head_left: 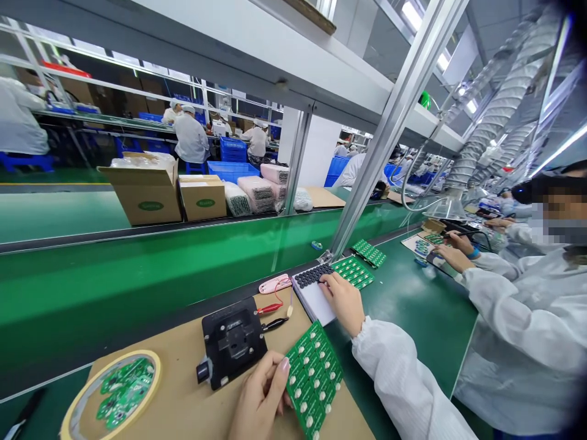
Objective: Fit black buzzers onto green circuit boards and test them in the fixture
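My left hand (pixel 263 391) grips a green circuit board panel (pixel 315 379) by its left edge, thumb on top. The panel is tilted and carries rows of small white parts. My right hand (pixel 343 299) reaches over a white block or sheet (pixel 316 304) with rows of small black round pieces (pixel 312 276) on it. Its thumb and fingers are pinched at the edge of those rows; whatever is between the fingertips is too small to tell. Left of the panel lies a black test fixture (pixel 233 339), with a red clip (pixel 269 308) and a black clip (pixel 276 324) beside it.
More green panels (pixel 353 272) lie beyond my right hand. A tape roll (pixel 158 366) surrounds loose green boards (pixel 123 391) on the cardboard (pixel 183 366). A metal post (pixel 367 177) rises behind the white block. A co-worker (pixel 518 305) sits at the right.
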Available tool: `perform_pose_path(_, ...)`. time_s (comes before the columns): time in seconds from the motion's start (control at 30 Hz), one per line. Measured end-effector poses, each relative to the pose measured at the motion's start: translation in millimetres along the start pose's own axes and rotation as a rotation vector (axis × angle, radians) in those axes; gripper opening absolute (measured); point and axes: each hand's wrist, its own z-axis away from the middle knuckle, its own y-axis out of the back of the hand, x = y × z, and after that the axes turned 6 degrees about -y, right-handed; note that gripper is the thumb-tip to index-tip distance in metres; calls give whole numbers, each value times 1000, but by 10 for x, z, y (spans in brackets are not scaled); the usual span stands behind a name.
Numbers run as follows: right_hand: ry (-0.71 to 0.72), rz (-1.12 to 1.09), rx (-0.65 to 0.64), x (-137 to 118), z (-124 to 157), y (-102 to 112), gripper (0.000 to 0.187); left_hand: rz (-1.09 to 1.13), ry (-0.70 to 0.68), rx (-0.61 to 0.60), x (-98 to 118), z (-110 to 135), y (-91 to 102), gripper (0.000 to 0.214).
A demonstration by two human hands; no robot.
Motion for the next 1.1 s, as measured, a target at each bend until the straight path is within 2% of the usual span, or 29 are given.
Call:
perform_pose_path(0.2, 13, 4, 0, -9, -15, 10, 20, 13, -21, 8, 36, 11, -14, 51)
perform_pose_path(0.47, -22, -123, 48, 66, 79, 134, 30, 21, -12, -20, -9, 5, 4, 50)
perform_pose_path(0.63, -46, -98, 14, 37, 90, 94, 27, 11, -8, -23, -18, 1, 5, 49)
perform_pose_path(0.9, -67, 5, -108, -48, -60, 86, 15, 27, -6, -41, -27, 8, 29, 50)
perform_pose_path(1.1, -74, -95, -134, -7, -166, 136, 11, 35, -18, -91, -92, -22, 63, 52)
